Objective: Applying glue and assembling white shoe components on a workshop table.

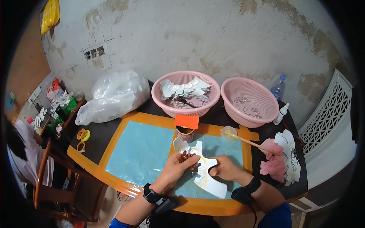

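Note:
A white cut-out piece (215, 186) with curved edges and yellowish smears is held above the blue sheet. My left hand (181, 164) grips its left part between thumb and fingers; the fingertips have dark stains. Whether those fingers also hold something small is too fine to tell. On the other side, my right hand (225, 167) has its thumb and fingers closed on the piece's right edge. Just beyond the piece stands a small open can (185, 136), partly covered by an orange card (187, 121).
Two pink baskets (159, 102) (232, 85) stand at the back, holding white pieces and clear rings. A stick (247, 141) rests on a round clear lid. Pink cloth (273, 167) and smeared white pieces (291, 155) lie right. A plastic bag (114, 97) sits left; a person (30, 155) is beyond.

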`<action>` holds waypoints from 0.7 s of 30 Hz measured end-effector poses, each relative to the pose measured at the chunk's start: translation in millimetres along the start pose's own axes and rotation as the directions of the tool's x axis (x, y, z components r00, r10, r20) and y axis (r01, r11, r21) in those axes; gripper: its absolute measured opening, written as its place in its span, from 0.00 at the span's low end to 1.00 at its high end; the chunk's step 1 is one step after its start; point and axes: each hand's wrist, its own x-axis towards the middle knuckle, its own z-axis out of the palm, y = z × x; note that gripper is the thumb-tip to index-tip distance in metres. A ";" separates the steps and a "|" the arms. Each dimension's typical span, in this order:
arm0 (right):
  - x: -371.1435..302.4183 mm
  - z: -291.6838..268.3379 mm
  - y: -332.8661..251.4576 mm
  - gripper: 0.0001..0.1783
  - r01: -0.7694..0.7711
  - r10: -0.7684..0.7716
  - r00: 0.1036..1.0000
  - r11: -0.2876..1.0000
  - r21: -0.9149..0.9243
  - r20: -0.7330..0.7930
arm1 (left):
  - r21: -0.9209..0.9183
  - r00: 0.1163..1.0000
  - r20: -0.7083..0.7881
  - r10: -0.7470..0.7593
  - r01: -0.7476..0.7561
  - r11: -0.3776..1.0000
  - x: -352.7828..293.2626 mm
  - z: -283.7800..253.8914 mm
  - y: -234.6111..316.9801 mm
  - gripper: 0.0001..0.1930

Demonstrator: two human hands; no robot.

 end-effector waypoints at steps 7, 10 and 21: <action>5.5 7.3 -17.4 0.18 0.016 -0.047 0.995 0.944 -0.330 -0.086 | 0.047 0.999 0.005 0.036 -0.036 0.998 -0.7 3.2 -7.7 0.10; 6.7 9.4 -16.5 0.13 0.037 -0.070 0.993 0.947 -0.318 -0.093 | 0.010 0.999 0.020 0.026 -0.026 1.000 0.7 0.5 -7.1 0.12; 6.9 6.4 -12.0 0.12 0.000 -0.024 0.981 0.993 -0.121 -0.195 | -0.068 0.995 0.097 0.008 -0.002 0.998 0.1 4.9 -3.9 0.31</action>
